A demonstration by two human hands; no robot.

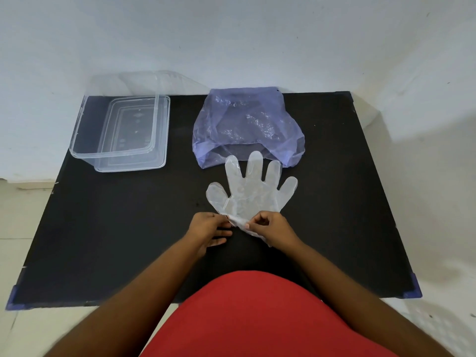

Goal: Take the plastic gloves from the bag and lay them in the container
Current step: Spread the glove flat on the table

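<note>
Red top (257, 318) cut off, both hands – left hand (208, 231), right hand (270, 231) – fingers pinching glove (251, 191) cuff, bag (247, 127) contents unclear

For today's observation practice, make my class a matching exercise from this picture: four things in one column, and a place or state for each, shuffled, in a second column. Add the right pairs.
Things
1. glove
2. bag
3. container
4. table

Places or states
A. clear, nothing inside, at the far left of the table
B. black, with everything lying on it
C. flat, fingers pointing away, cuff pinched by the left hand and right hand
D. purple, crumpled, mouth facing the person

Pairs: 1-C, 2-D, 3-A, 4-B
</note>
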